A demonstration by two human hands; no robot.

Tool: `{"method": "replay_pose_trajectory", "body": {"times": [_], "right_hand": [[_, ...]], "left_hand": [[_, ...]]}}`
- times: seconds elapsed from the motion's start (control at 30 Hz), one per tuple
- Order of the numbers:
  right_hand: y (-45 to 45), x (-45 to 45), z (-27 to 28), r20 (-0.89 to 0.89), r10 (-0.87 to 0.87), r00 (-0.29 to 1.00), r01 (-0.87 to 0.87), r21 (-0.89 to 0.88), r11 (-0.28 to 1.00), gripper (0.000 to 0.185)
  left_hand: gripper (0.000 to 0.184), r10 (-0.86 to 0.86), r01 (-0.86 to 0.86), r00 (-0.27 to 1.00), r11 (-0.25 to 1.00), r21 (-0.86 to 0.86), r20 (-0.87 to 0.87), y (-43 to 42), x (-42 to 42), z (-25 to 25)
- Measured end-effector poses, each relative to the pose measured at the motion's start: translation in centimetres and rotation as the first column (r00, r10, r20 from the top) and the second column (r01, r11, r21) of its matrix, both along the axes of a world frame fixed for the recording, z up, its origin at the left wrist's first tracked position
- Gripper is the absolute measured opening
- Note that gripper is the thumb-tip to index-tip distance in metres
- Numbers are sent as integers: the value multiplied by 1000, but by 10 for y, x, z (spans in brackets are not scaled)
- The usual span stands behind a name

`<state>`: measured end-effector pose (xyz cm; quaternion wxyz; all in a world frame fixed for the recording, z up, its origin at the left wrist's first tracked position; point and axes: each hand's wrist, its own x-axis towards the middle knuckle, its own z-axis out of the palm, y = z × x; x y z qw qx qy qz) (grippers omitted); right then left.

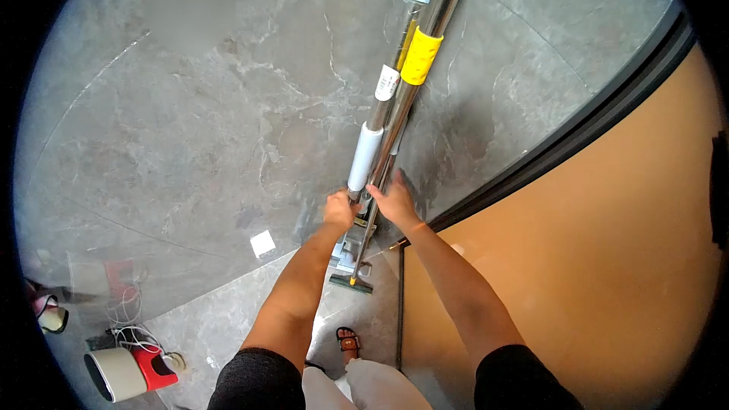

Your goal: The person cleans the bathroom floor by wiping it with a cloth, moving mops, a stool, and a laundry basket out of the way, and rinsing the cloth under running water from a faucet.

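Several mop-like poles lean together against the grey marbled wall. My left hand [342,209] is closed around a metal mop handle [366,156], just below its pale blue grip sleeve. A white label is stuck higher on that handle. Close by on the right, my right hand [395,201] has its fingers spread and thumb beside the poles; whether it touches them I cannot tell. Alongside runs a longer metal pole with a yellow sleeve [422,57]. At the bottom, a dark, wide squeegee-like head [351,283] rests near the floor, beside pale mop parts partly hidden by my left arm.
A tan panel [562,258] with a black frame edge [562,137] borders the right side. On the lower left are a beige bin [118,374], a red object [157,369] and white cables. A small white square [263,244] is on the wall. My sandalled foot [348,342] is below.
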<state>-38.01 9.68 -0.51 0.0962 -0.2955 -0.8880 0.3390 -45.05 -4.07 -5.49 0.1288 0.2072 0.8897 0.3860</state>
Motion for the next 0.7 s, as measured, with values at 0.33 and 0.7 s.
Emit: {"method": "replay_pose_trajectory", "body": {"times": [0.33,0.7], "right_hand": [[0,20,0,69,74,995,-71,-38,997,102],[-24,15,11,56,44,997,-40,-79,996,102]], "left_hand": [[47,8,-8,1000,1000,-7,19,-15,5,1],[66,-3,3,999,1000,7,38,-37,5,18]]}}
